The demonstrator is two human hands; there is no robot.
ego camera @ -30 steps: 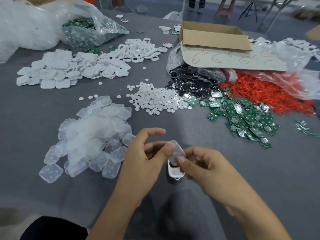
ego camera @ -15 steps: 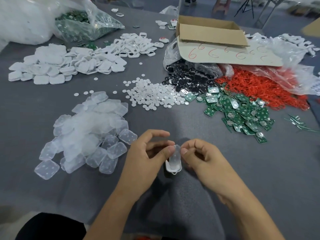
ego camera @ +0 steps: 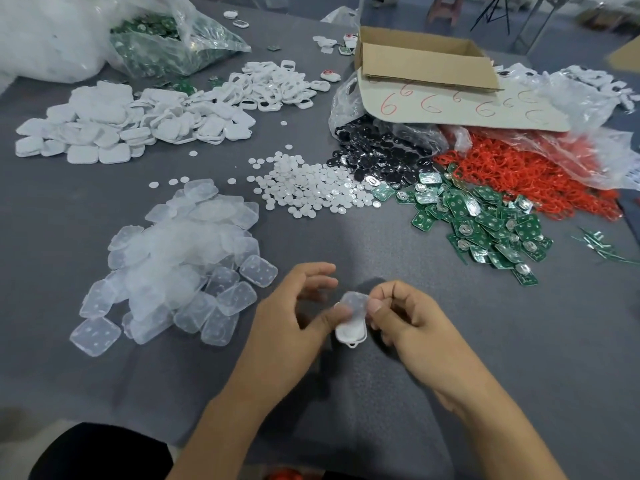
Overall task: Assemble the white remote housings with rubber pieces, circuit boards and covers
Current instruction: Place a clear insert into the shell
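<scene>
A white remote housing point(ego camera: 350, 333) is held just above the grey table near its front edge, between both hands. A translucent rubber piece point(ego camera: 355, 304) lies tilted on the housing's top. My left hand point(ego camera: 294, 317) grips the housing from the left, thumb on the rubber piece. My right hand point(ego camera: 412, 320) pinches the rubber piece's right edge with thumb and forefinger. More translucent rubber pieces point(ego camera: 173, 268) are heaped to the left. Green circuit boards point(ego camera: 485, 223) lie at the right. White covers point(ego camera: 114, 126) and open white frames point(ego camera: 277, 84) lie at the back left.
Small white discs point(ego camera: 311, 188), black round parts point(ego camera: 381, 157) and red loops point(ego camera: 526, 178) lie mid-table. A cardboard box point(ego camera: 426, 64) stands at the back on a card marked with red sixes. Plastic bags point(ego camera: 166, 39) sit at the back left.
The rubber piece has come down from a raised tilt onto the housing. Both hands have stayed close together around it.
</scene>
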